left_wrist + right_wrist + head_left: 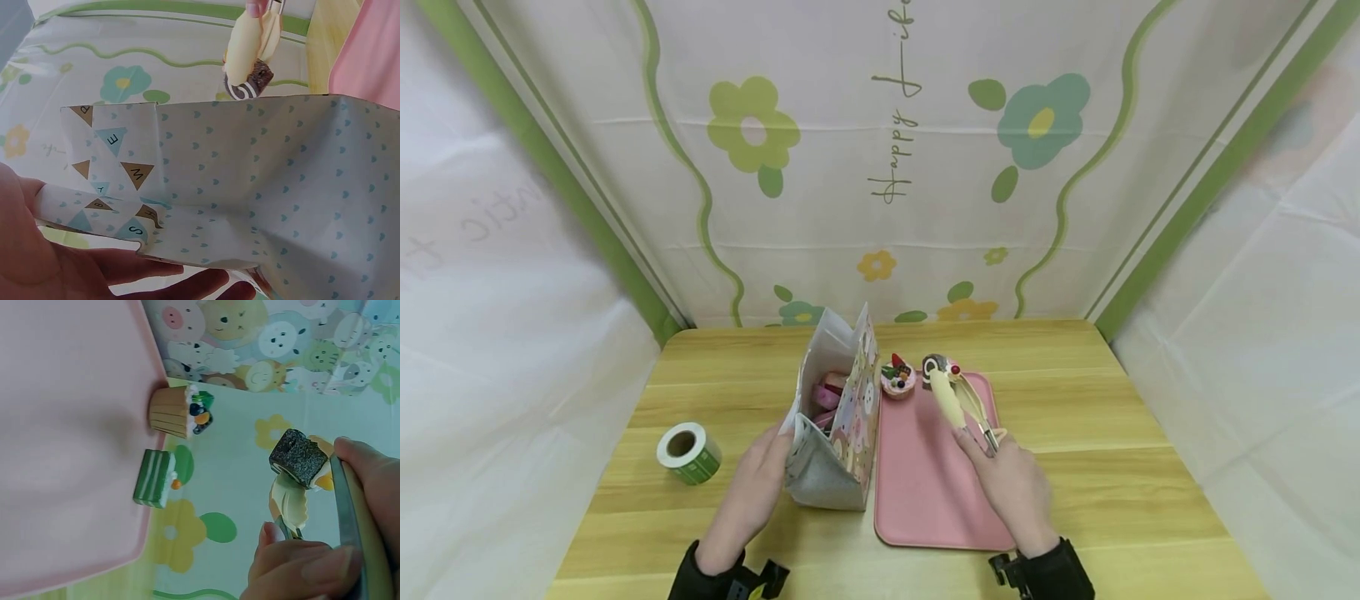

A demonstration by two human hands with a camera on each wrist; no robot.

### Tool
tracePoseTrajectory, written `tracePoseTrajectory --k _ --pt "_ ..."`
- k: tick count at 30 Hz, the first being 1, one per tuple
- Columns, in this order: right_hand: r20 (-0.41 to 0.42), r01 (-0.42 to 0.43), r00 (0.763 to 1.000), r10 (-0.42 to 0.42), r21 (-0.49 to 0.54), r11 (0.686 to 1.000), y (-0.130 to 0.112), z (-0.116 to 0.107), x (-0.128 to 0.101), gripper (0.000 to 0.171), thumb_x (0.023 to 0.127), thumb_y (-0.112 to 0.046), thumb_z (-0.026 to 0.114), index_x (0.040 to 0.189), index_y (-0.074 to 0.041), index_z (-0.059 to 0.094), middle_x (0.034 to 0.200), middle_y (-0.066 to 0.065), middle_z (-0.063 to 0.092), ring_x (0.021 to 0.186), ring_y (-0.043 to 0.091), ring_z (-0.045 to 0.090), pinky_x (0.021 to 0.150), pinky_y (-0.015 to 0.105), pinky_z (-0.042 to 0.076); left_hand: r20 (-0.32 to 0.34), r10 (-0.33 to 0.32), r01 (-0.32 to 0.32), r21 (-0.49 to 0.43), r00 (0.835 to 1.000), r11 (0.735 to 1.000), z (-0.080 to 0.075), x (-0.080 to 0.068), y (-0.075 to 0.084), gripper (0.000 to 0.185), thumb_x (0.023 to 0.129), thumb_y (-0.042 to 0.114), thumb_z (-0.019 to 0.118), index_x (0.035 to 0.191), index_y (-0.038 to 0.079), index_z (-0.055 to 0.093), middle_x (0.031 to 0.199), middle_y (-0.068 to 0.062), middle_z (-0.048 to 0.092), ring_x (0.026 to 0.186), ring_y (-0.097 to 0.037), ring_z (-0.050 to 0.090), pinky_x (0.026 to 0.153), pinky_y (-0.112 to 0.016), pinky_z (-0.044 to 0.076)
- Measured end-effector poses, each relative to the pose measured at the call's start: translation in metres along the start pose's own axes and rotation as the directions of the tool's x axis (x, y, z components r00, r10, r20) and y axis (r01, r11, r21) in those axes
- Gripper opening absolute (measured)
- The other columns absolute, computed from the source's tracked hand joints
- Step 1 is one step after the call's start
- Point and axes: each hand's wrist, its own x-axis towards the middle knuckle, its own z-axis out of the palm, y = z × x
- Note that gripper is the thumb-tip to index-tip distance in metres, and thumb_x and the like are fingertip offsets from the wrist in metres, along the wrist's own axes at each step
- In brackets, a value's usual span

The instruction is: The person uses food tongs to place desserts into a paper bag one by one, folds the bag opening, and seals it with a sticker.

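My left hand (756, 475) holds the near edge of an upright paper gift bag (857, 433), thumb inside its mouth and fingers outside. Pink and reddish items (827, 396) lie inside the bag. My right hand (1013, 487) grips cream-tipped tongs (949, 402) over the pink tray (932, 508). Between the tong tips is a dark chocolate swirl cake roll (300, 457), raised above the tray's far end. A fruit-topped cupcake (897, 380) stands at the tray's far left corner. Beside it in the right wrist view is a green-and-white striped cake slice (154, 479), partly hidden in the head view.
A roll of green-and-white labels (691, 454) stands on the wooden table (737, 367), left of the bag. White fabric walls with printed flowers (895, 225) enclose the table's back and sides.
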Motion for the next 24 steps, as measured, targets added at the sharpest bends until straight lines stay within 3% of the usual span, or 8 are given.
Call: tracePoseTrajectory --k 24 --pt "-0.051 0.084 0.995 -0.083 0.011 0.996 -0.036 -0.026 -0.007 0.071 0.067 -0.080 0.039 0.073 -0.010 0.048 0.057 0.003 0.039 0.044 0.017 0.038 0.038 0.029 0.024 0.011 0.034 -0.034 -0.018 0.999 0.999 0.002 0.000 0.000 0.048 0.099 0.033 0.026 0.135 0.004 0.038 0.135 -0.011 0.037 0.124 -0.025 0.030 0.100 -0.043 0.023"
